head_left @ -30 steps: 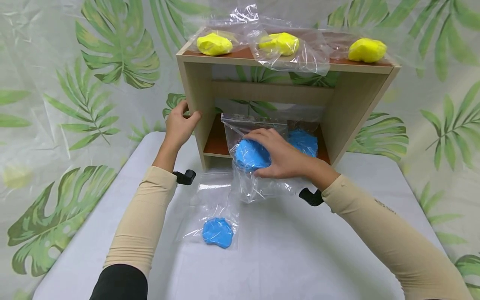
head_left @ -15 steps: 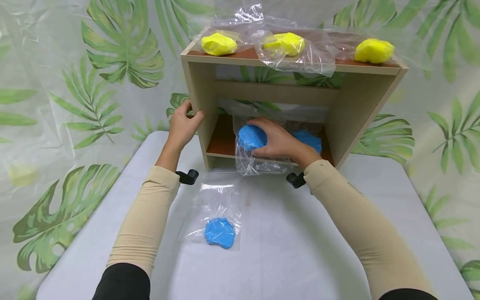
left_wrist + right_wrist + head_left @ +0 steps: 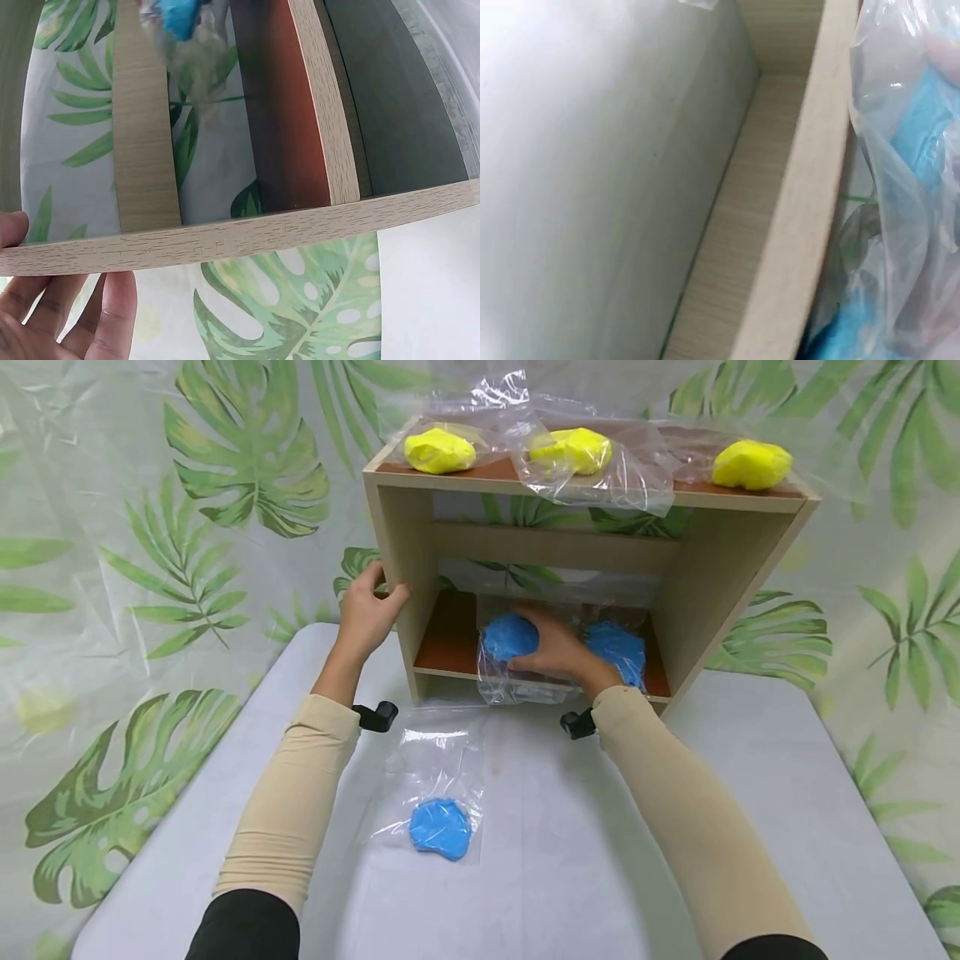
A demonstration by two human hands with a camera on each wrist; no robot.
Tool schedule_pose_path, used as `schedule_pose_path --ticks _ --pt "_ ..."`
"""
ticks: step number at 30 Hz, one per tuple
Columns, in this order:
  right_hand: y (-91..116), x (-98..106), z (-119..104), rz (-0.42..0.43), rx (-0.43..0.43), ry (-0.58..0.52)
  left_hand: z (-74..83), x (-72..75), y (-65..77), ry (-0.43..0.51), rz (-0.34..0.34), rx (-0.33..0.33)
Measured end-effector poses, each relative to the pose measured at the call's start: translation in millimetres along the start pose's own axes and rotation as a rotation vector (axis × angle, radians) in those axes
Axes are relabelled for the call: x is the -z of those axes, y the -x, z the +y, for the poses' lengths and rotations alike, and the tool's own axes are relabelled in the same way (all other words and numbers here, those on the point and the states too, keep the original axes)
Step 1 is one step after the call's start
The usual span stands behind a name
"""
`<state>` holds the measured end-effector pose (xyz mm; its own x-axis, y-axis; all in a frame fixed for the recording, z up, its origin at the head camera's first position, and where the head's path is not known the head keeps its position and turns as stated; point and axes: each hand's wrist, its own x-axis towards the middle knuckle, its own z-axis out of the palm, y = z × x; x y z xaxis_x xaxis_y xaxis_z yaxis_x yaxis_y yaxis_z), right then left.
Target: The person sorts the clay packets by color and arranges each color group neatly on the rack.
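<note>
My right hand [image 3: 551, 647] holds a bagged lump of blue clay [image 3: 510, 637], thumb and fingers around its right side, over the lower board of a small wooden shelf unit [image 3: 750, 556]. The clear bag [image 3: 907, 247] hangs partly over the board's front edge. My left hand [image 3: 366, 614] grips the unit's left side panel [image 3: 225, 238], thumb on the inner side and fingers outside. A second bagged blue clay lump [image 3: 617, 647] sits on the same board, right of my right hand. A third bagged blue clay lump [image 3: 440, 829] lies on the table in front.
Bagged yellow clay lumps [image 3: 440, 450] stand in a row on the unit's top board, their clear bags overhanging its edge. The white table [image 3: 585, 860] extends in front, and a leaf-patterned sheet [image 3: 247, 452] hangs behind.
My right hand has carried the bagged blue clay from in front of the shelf unit forward onto its lower board level. The left hand keeps its grip on the side panel.
</note>
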<state>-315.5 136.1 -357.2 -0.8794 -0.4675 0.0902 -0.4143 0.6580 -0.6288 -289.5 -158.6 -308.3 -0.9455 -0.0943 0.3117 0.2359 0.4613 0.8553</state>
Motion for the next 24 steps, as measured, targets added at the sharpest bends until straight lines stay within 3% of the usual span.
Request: schedule_pose_path --ticks 11,17,24 --pt "0.1 2.2 23.6 -0.039 -0.054 0.051 0.0 0.5 -0.5 -0.002 -0.007 0.016" --pt "-7.2 2.6 21.6 -0.020 -0.036 0.076 0.0 0.9 -0.2 0.000 -0.010 0.017" --pt "-11.7 1.2 18.2 -0.072 -0.085 0.067 -0.2 0.1 1.2 0.002 -0.012 0.008"
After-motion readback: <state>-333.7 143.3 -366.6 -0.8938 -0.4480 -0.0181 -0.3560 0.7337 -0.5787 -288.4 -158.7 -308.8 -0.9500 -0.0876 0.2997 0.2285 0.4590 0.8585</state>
